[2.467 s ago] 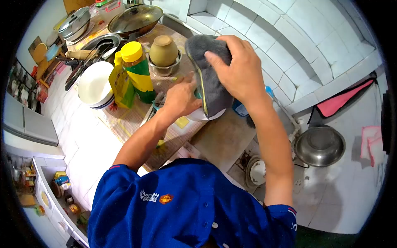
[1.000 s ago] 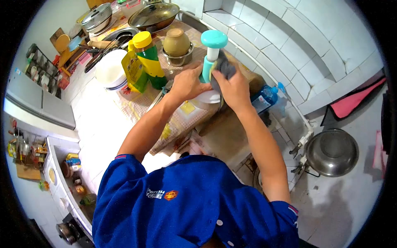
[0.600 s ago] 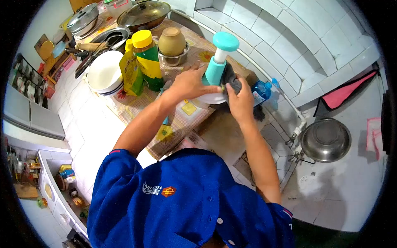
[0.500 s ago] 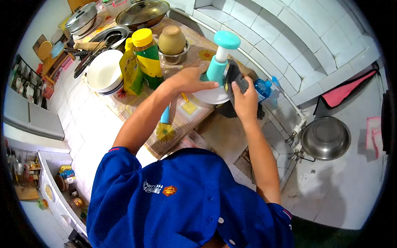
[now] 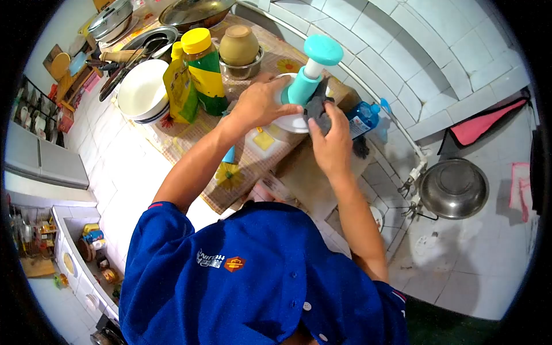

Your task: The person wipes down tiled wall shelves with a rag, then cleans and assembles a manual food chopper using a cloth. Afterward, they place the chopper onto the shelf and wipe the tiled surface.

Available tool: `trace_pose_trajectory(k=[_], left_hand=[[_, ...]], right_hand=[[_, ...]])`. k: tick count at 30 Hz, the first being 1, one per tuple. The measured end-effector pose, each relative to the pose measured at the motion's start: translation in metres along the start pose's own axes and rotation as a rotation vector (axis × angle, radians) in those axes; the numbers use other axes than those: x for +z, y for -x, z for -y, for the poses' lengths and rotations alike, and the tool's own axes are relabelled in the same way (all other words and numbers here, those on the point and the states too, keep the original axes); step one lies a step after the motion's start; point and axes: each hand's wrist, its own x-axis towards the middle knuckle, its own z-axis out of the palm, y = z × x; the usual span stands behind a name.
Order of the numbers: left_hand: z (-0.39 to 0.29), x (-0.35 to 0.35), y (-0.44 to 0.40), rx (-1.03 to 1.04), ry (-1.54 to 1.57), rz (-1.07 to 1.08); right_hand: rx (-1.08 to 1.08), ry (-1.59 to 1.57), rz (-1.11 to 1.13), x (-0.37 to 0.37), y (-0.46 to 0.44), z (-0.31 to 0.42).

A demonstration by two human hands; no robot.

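Table edge [image 5: 256, 176] runs near the right hand [image 5: 332, 138] gripping grey cloth [image 5: 318, 113].

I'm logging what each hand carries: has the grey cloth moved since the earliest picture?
Yes. Against the yellow-capped bottle, the grey cloth now sits lower in the view and farther right, leaving the turquoise pump head uncovered.

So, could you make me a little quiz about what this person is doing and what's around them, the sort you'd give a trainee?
1. Which hand grips the grey cloth: A) left, B) right?
2. True or false: the yellow-lidded bottle stands upright.
3. Fill the gap: the brown pot sits in a ____ bowl.

Key: 1. B, the right hand. 2. True. 3. Metal.
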Motion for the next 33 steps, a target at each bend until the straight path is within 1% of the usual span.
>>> trace_pose_trajectory(k=[2, 3, 4, 6, 7, 8, 10, 12, 14, 16, 17, 18, 19, 20, 22, 23, 24, 26, 27, 29, 33], left_hand=[[0.003, -0.002, 0.001, 0.018, 0.049, 0.036], [0.007, -0.005, -0.002, 0.043, 0.095, 0.065], [0.012, -0.008, -0.005, 0.045, 0.089, 0.061], [0.022, -0.009, -0.008, 0.123, 0.166, 0.177], [0.02, -0.014, -0.009, 0.117, 0.246, 0.241], [0.027, -0.01, -0.01, 0.115, 0.249, 0.24], [0.041, -0.002, -0.014, 0.139, 0.169, 0.221], [0.041, -0.005, -0.016, 0.151, 0.215, 0.255], [0.035, -0.011, -0.017, 0.163, 0.266, 0.293], [0.03, -0.019, -0.019, 0.031, 0.244, 0.356], [0.031, -0.018, -0.018, 0.031, 0.243, 0.357], [0.031, -0.017, -0.016, 0.109, 0.153, 0.301], [0.032, -0.019, -0.015, 0.185, 0.063, 0.241], [0.034, -0.021, -0.013, 0.179, 0.06, 0.236], [0.029, -0.031, 0.001, 0.144, 0.13, 0.147], [0.03, -0.034, 0.008, 0.08, 0.144, 0.145], [0.027, -0.04, 0.014, 0.076, 0.14, 0.148], [0.019, -0.053, 0.025, -0.122, 0.25, 0.288], [0.022, -0.052, 0.026, -0.127, 0.25, 0.289], [0.03, -0.046, 0.03, -0.147, 0.487, 0.284], [0.041, -0.036, 0.033, -0.211, 0.579, 0.239]], right_hand=[[0.319, -0.19, 0.041, 0.001, -0.004, -0.006], [0.332, -0.192, 0.039, -0.002, -0.004, -0.005], [0.326, -0.196, 0.035, -0.006, -0.003, -0.003], [0.013, -0.014, 0.075, -0.02, 0.001, 0.003], [-0.006, 0.022, 0.011, -0.023, -0.002, 0.003], [-0.006, 0.023, 0.015, -0.023, -0.007, -0.002], [0.435, -0.214, -0.115, -0.023, -0.024, -0.02], [0.604, -0.464, -0.142, -0.029, -0.042, -0.036], [0.571, -0.455, -0.117, -0.023, -0.051, -0.057], [0.433, -0.574, 0.136, -0.015, -0.057, -0.066], [0.401, -0.567, 0.275, -0.013, -0.057, -0.069], [0.424, -0.517, 0.372, -0.014, -0.055, -0.068], [0.449, -0.584, 0.358, -0.008, -0.052, -0.075], [0.472, -0.651, 0.349, -0.003, -0.05, -0.082], [0.496, -0.687, 0.37, -0.012, -0.05, -0.075], [0.519, -0.72, 0.373, -0.016, -0.05, -0.072], [0.521, -0.727, 0.375, -0.017, -0.05, -0.072], [0.493, -0.699, 0.364, -0.019, -0.049, -0.073], [0.496, -0.67, 0.358, -0.023, -0.048, -0.069], [0.468, -0.656, 0.362, -0.023, -0.045, -0.071], [0.431, -0.591, 0.348, -0.025, -0.041, -0.074]])
